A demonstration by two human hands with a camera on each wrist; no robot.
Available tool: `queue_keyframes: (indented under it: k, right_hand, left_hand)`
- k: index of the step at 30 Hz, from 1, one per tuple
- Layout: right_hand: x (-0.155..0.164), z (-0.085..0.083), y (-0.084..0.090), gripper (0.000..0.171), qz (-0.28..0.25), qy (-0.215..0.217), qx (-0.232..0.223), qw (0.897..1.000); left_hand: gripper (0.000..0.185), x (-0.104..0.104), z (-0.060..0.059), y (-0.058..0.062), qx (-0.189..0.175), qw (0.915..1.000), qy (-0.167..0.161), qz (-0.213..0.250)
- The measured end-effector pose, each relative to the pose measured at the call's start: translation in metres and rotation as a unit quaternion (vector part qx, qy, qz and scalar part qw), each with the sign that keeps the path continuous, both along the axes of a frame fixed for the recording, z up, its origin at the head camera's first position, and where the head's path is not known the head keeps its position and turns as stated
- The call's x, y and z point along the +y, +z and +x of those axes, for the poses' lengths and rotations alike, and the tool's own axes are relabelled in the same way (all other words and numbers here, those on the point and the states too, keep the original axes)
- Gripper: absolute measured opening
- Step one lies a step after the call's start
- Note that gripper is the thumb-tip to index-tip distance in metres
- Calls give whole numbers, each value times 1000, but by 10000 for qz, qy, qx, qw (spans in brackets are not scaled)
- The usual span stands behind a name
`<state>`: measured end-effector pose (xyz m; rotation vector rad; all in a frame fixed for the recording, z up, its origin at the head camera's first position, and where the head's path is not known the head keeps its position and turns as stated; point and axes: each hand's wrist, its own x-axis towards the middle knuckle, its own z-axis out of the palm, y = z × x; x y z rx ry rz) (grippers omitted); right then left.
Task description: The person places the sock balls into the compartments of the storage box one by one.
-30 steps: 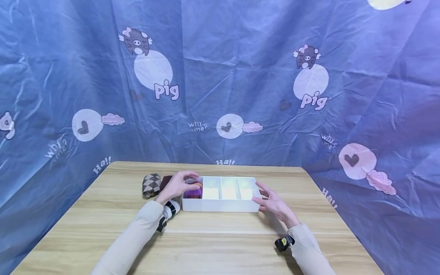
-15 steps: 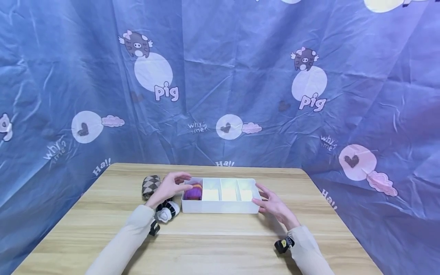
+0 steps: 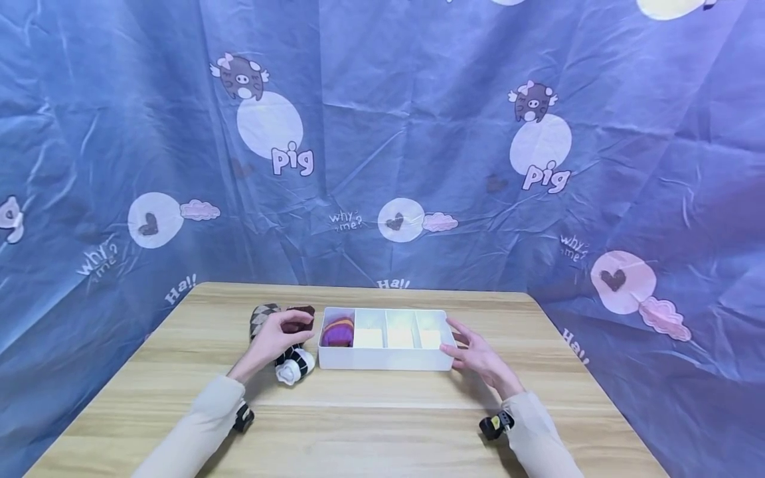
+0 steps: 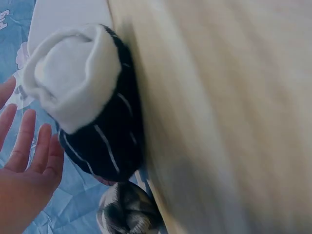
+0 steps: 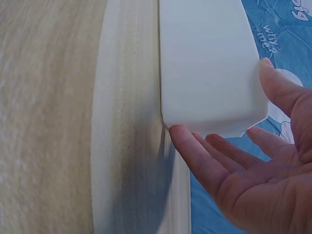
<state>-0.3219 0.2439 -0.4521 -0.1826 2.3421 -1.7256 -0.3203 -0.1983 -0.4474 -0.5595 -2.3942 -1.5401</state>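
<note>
Your table is light wood with a long grain, and blue cloth printed with pigs, hearts, clouds and the words "pig", "why me?" and "Ha!!" hangs close behind it and down both sides. Toward the back left corner of the table lies a rolled checked sock, brown and cream, and just beside it a dark maroon sock roll. Your left hand rests over this cluster with fingers loosely bent toward the maroon roll; the wrist view shows those fingers straight and spread, holding nothing. Just in front of that hand sits a black roll with thin white stripes and a white cuff, lying on the wood near the left end of the white tray. The tray stands in the middle of the table toward the back edge, split into four compartments in a row; a purple and orange sock roll fills the leftmost one. Your right hand is flat and relaxed against the tray's right end, fingertips touching its near right corner, thumb along the side, gripping nothing.
</note>
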Motion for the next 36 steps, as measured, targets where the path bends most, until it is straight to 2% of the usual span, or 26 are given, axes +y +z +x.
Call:
queue_keyframes:
  k: [7,14,25,36]
  right_hand:
    - [-1,0,1,78,2,-29,-4,10000]
    - [-1,-1,1,80,-48,29,-18,10000]
    - [0,-1,-2,80,-75,22,-42,10000]
    - [-3,0,3,80,-255,136,-120,9995]
  left_hand:
    - [37,-12,9,-6,64,9989,-131,-441]
    - [45,-25,12,-9,-170,9935,-164,-1110]
    - [58,-30,11,-7,-212,9776,-785,-1942]
    - [53,-28,12,-5,-269,9673,-1201,-2217]
